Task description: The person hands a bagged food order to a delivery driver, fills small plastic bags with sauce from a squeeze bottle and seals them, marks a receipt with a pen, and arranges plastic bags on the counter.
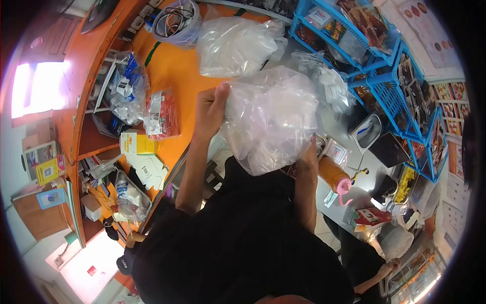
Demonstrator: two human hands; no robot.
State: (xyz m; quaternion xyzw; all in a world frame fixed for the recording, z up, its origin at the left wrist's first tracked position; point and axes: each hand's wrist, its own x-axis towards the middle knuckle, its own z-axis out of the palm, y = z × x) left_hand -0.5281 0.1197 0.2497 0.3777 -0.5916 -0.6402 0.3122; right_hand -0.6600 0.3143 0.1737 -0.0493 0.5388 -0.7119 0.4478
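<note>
A large clear plastic bag [271,119] with whitish contents is held up in front of my body. My left hand [212,109] is closed on its upper left edge, thumb on top. On the lower right side, my right hand [307,152] grips the same bag, its fingers partly hidden by the plastic. Behind it, another big clear bag [233,48] with pale contents lies on the orange table [177,66]. A smaller bag of white items [331,88] rests to the right on the grey table [331,202].
Blue plastic racks [405,96] hold packets at the right. Near my right arm lie a jar with a pink lid [336,177] and yellow scissors [360,175]. A bucket of cables [177,23] and a red packet [163,114] are on the left. A co-worker's hand [390,267] is at lower right.
</note>
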